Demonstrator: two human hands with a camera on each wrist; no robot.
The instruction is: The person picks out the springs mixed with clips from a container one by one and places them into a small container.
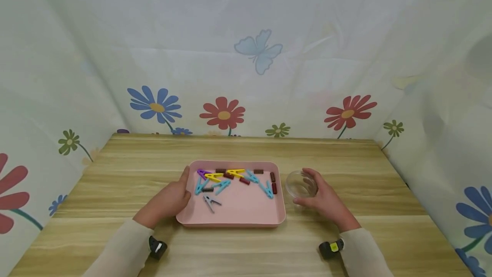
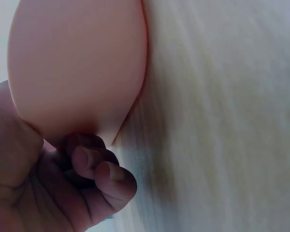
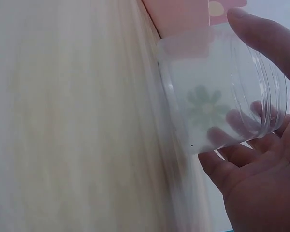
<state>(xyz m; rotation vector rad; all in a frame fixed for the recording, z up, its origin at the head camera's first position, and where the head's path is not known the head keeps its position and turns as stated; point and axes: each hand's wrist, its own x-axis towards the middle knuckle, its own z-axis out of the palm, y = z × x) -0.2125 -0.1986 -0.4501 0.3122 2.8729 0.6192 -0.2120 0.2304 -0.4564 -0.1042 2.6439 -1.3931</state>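
A pink tray point(image 1: 242, 215) lies on the wooden table, holding several small plastic clothespins and several dark and reddish pieces that look like coil springs. Among the pegs are blue point(image 1: 266, 190), yellow point(image 1: 213, 177), purple point(image 1: 203, 173) and grey ones point(image 1: 211, 203). My left hand point(image 1: 171, 198) grips the tray's left side, thumb at the rim and fingers point(image 2: 106, 174) curled against the outer wall. To the tray's right, a clear plastic jar point(image 3: 208, 92) with a ribbed neck is held by my right hand point(image 1: 324, 198), thumb on one side and fingers on the other. Nothing is visible inside the jar.
The wooden table point(image 1: 246, 251) meets a flower-printed cloth point(image 1: 246, 80) at the back and on both sides. A black wrist camera point(image 1: 156, 248) sits on the left wrist, another camera point(image 1: 329, 249) on the right.
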